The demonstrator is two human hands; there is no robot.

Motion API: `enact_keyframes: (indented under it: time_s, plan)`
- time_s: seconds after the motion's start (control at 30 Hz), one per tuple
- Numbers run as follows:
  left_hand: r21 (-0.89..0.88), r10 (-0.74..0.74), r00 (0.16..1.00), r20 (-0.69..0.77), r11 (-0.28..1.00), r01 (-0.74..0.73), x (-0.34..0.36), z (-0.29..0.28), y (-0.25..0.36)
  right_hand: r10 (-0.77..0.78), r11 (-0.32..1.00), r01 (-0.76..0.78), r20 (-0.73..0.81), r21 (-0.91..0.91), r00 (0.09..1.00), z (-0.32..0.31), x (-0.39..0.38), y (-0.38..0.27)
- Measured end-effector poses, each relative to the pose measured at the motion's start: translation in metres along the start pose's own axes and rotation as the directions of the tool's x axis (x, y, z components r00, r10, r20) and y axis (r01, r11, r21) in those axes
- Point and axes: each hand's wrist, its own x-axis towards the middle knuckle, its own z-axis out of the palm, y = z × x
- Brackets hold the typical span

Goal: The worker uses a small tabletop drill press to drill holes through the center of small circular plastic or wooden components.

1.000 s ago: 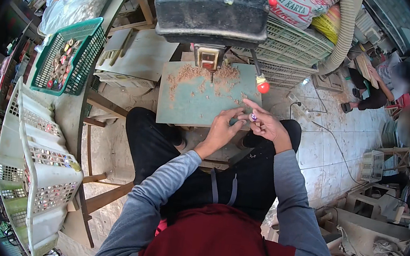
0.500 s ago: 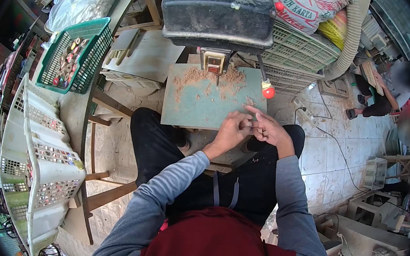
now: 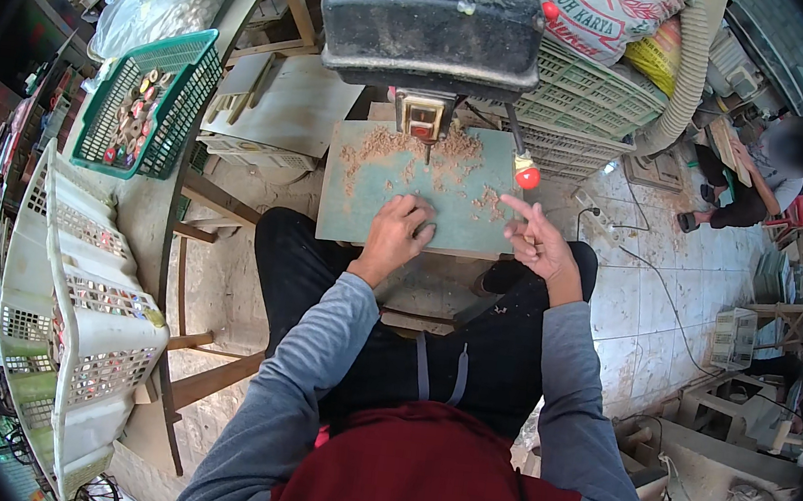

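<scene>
My left hand (image 3: 395, 238) rests at the near edge of a pale green board (image 3: 352, 211), fingers curled and pressed together. Whatever it may hold is hidden under the fingers. To its right, my right hand (image 3: 547, 248) hovers by the board's right corner. Its index finger points out and the other fingers are loosely bent, with nothing visible in them. Above the board hangs a black drill press (image 3: 429, 33), its thin drill bit (image 3: 427, 153) pointing down. Reddish wood shavings (image 3: 383, 149) lie around the bit. A red-knobbed handle (image 3: 527, 178) sticks out at the machine's right.
At left, a green basket (image 3: 201, 68) of small round pieces stands on a long table (image 3: 156, 210), beside a white perforated crate (image 3: 117, 304). Stacked crates (image 3: 584, 99) and a sack (image 3: 598, 12) are behind right. Another person (image 3: 766, 176) sits far right; a cable (image 3: 658, 273) crosses the floor.
My hands were together near the board's right front corner and have parted. The left has moved left onto the board; the right has shifted slightly right with its index finger extended.
</scene>
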Motion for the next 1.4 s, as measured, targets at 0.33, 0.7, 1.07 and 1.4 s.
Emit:
enact_keyframes:
  time_s: [0.33, 0.7, 1.07, 1.4]
  plan:
    - [-0.109, -0.273, 0.962, -0.01, 0.957, 0.27, 0.006, -0.004, 0.003, -0.238, 0.916, 0.253, -0.085, 0.313, 0.967, -0.023, 0.0, -0.004]
    - [-0.021, -0.245, 0.969, -0.023, 0.969, 0.245, 0.014, 0.003, -0.011, -0.214, 0.918, 0.261, -0.18, 0.298, 0.96, -0.028, 0.003, -0.003]
    - [0.058, -0.292, 0.955, -0.053, 0.954, 0.295, 0.051, 0.015, -0.053, -0.267, 0.582, 0.451, -0.365, 0.676, 0.892, -0.067, 0.009, 0.007]
    - [0.03, -0.326, 0.943, -0.063, 0.944, 0.329, 0.051, 0.019, -0.059, -0.379, 0.473, 0.447, -0.283, 0.76, 0.881, -0.07, 0.011, 0.009]
